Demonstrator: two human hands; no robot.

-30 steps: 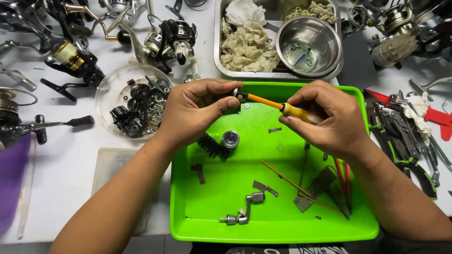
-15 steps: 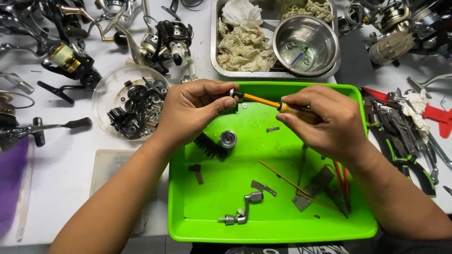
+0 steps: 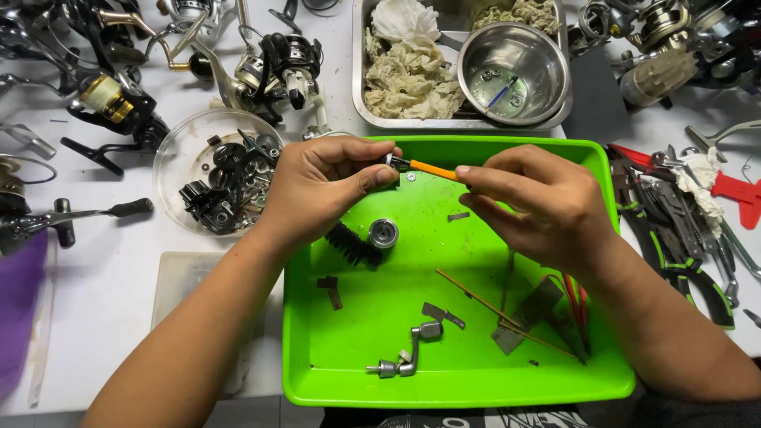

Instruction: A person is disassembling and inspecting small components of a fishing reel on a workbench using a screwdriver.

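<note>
My left hand point(image 3: 321, 186) pinches a small dark part point(image 3: 391, 161) above the far edge of a bright green tray point(image 3: 357, 372). My right hand point(image 3: 535, 202) grips a small orange-handled tool point(image 3: 432, 168) whose tip meets that part. Most of the part is hidden by my fingers. Below my hands, in the tray, lie a black toothed piece point(image 3: 349, 246), a round metal cap point(image 3: 384, 233), a metal crank handle point(image 3: 406, 357), thin sticks point(image 3: 495, 309) and small flat metal pieces.
A clear round dish point(image 3: 170, 170) of dark reel parts sits left of the tray. Several fishing reels point(image 3: 281, 67) lie at the back left. A metal tray point(image 3: 365, 111) holds rags and a steel bowl point(image 3: 513, 73). Pliers and cutters point(image 3: 678, 230) lie at the right.
My hands have stayed together at the tray's far edge. The right hand has slid further along the orange tool, covering more of its handle.
</note>
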